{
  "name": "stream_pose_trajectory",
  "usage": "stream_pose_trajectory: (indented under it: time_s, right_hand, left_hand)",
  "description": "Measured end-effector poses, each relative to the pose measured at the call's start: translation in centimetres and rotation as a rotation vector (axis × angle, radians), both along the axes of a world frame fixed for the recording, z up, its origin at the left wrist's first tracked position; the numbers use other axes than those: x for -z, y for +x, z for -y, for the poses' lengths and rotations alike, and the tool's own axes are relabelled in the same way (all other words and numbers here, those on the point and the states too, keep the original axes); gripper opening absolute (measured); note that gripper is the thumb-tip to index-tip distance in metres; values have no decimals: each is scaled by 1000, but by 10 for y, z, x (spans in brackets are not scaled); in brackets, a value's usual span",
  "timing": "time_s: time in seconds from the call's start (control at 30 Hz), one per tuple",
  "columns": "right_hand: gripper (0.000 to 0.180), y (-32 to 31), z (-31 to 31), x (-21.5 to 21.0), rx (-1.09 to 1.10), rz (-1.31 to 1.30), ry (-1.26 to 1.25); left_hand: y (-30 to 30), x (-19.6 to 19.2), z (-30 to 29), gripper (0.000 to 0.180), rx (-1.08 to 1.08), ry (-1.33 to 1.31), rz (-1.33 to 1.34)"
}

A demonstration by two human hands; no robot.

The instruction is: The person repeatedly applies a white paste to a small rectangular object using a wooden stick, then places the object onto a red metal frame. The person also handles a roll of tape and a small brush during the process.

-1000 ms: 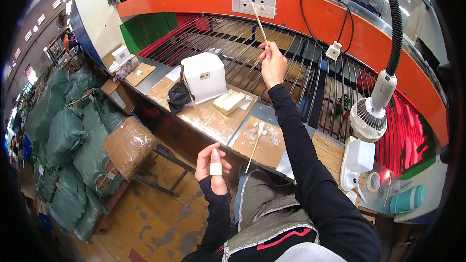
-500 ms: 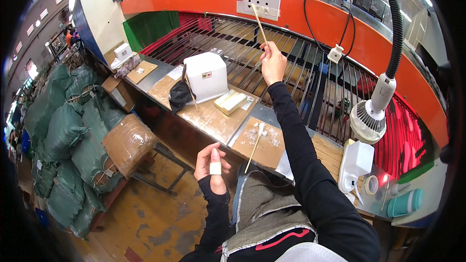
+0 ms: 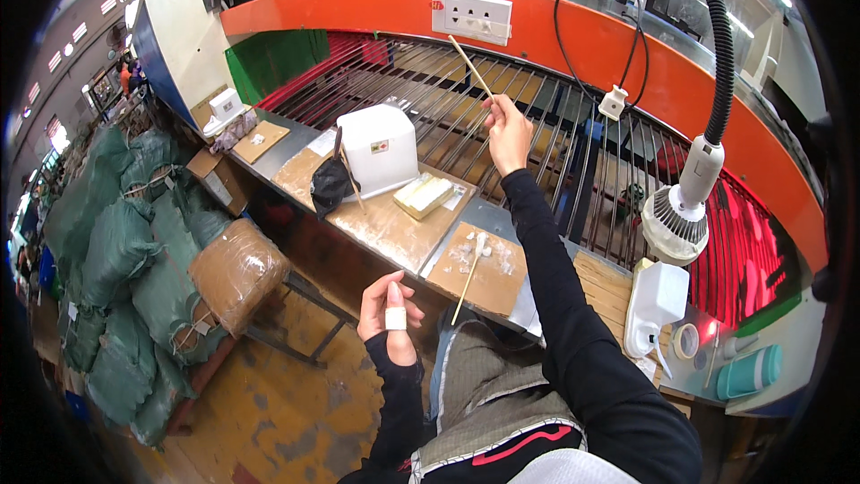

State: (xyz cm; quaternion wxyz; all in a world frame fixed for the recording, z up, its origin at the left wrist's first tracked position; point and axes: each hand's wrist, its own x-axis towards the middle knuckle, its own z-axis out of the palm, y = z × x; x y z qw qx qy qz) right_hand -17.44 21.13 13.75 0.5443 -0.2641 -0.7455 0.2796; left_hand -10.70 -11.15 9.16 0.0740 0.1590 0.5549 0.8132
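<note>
A thin pale wooden stick [image 3: 469, 64] points up and away from my right hand [image 3: 509, 134], whose fingers pinch its lower end. The stick's far tip overlaps the area just below the wall socket. My left hand [image 3: 390, 314] is raised before the bench's front edge, fingers loosely curled and apart, with white tape round the thumb. I see nothing in it. Near that hand, a second stick [image 3: 465, 291] with a white blob on its end lies across a cardboard sheet [image 3: 500, 288]. Farther off stand a white plastic container [image 3: 379, 147] and a yellowish block [image 3: 424, 195].
A rack of metal rods [image 3: 546, 139] lies behind the bench, below an orange panel [image 3: 358, 0] with a socket [image 3: 472, 17]. A flexible-necked lamp [image 3: 678, 218] hangs at right, above a white bottle [image 3: 658, 300] and teal cup [image 3: 751, 371]. Green sacks [image 3: 115, 249] are piled at left.
The stick in my right hand leans farther left, its tip lower. That hand has shifted slightly down and right, while my left hand stays nearly in place.
</note>
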Motion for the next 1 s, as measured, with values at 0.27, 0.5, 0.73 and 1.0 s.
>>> stream_pose_trajectory:
  time_s: [0.27, 0.5, 0.73, 1.0]
  right_hand:
    - [17, 27, -4, 4, 72, -155, -149]
    - [14, 18, 2, 1, 77, -60, 27]
    - [16, 12, 11, -1, 52, -212, -140]
    - [19, 0, 4, 6, -24, -297, -400]
  left_hand:
    - [1, 1, -6, 25, 16, 16, -28]
    - [6, -3, -3, 25, 47, -32, -3]
    - [2, -1, -3, 25, -3, 4, -42]
    - [4, 0, 1, 25, 34, 0, -8]
